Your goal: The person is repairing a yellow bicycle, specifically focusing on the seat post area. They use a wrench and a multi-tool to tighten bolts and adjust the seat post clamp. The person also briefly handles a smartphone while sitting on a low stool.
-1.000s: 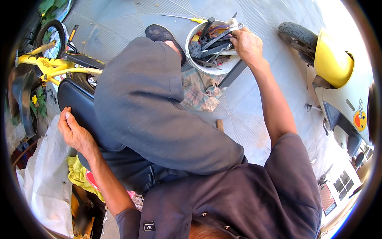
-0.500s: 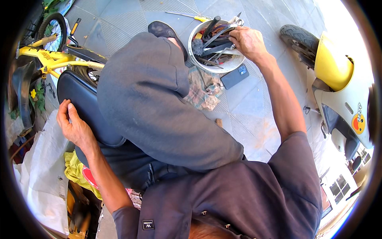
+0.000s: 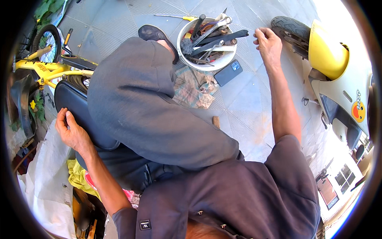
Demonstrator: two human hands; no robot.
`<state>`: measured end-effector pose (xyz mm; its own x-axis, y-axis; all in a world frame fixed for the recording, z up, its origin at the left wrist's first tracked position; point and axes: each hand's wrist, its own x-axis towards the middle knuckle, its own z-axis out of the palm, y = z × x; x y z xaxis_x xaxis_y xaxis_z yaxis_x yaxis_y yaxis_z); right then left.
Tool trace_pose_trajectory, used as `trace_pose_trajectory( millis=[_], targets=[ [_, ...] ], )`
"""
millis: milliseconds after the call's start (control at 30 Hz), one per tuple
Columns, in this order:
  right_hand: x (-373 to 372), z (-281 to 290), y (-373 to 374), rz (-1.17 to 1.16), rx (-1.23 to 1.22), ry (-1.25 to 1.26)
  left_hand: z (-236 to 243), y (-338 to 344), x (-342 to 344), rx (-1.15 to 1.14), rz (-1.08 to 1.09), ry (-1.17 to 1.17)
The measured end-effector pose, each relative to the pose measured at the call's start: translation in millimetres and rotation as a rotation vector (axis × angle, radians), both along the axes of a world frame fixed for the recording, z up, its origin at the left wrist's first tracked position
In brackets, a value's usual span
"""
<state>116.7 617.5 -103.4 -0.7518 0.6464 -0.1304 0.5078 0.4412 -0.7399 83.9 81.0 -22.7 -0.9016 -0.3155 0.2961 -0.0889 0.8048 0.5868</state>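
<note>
My right hand (image 3: 266,46) hangs just right of a white bucket (image 3: 182,47), fingers loosely curled and apart, with nothing visible in them. The bucket holds mixed tools, including flat black bars (image 3: 234,35) and a silver wrench (image 3: 218,24). A yellow-handled screwdriver (image 3: 189,18) lies behind it. A dark phone (image 3: 228,73) and a stained cloth (image 3: 195,89) lie on the paving near the bucket. My left hand (image 3: 71,129) rests at the edge of a black padded seat (image 3: 71,95), fingers loosely bent and apart, beside my raised leg.
A yellow bicycle (image 3: 44,68) stands at left above white sheeting (image 3: 47,179) and yellow plastic (image 3: 81,177). A scooter with a yellow mudguard (image 3: 326,51) stands at right. A small wooden piece (image 3: 216,122) lies on the grey tiles (image 3: 250,103) beside my knee.
My right hand has let go in the bucket and moved right, clear of it. The phone, partly hidden earlier, is fully visible. My left hand stays at the seat edge.
</note>
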Motion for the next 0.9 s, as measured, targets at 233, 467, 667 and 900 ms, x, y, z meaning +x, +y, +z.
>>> trace_pose_trajectory(
  millis=[233,467,667,900],
  targets=[
    [107.4,-179.0,-7.3,-0.444,-0.621,-0.527,-0.1,-4.8,0.5,-0.081,0.001,-0.008],
    [121.0,-257.6,-37.1,-0.390,-0.391,-0.947,0.8,-9.2,0.6,-0.098,0.029,-0.044],
    [82.0,-228.9,-76.5,-0.486,-0.019,-1.015,4.7,-15.7,5.0,-0.172,0.004,-0.087],
    [75.2,-219.3,-79.5,-0.561,-0.051,-0.964,2.6,-19.2,2.3,-0.208,-0.030,-0.078]
  ],
)
